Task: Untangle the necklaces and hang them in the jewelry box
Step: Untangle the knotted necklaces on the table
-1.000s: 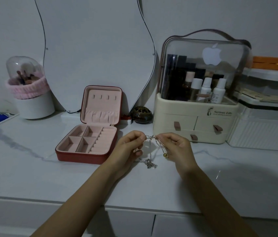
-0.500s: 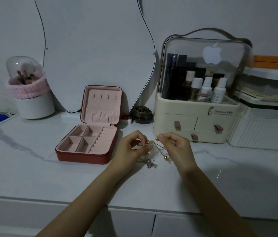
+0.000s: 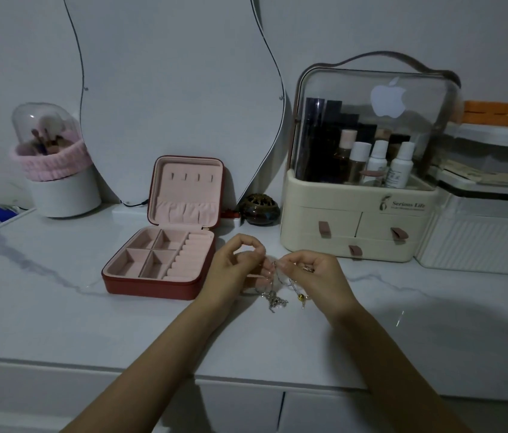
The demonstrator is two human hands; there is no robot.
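A tangle of thin necklaces (image 3: 275, 296) hangs between my two hands just above the white marble counter (image 3: 59, 307); a silver pendant cluster and a small gold bead dangle at the bottom. My left hand (image 3: 234, 270) pinches the chains at their top from the left. From the right, my right hand (image 3: 315, 276) pinches the same chains, fingertips almost meeting the left ones. The red jewelry box (image 3: 165, 245) stands open to the left of my hands, its pink lid upright with small hooks along the top and nothing on them.
A cream cosmetics organizer (image 3: 355, 226) with a clear lid stands behind my right hand. A dark round jar (image 3: 260, 209) sits by the mirror (image 3: 168, 89). A brush holder (image 3: 56, 176) is at the far left. A white container (image 3: 480, 239) sits at the right edge.
My hands have drawn a little closer together and lower, still working the chains; the pendants now hang nearer the counter.
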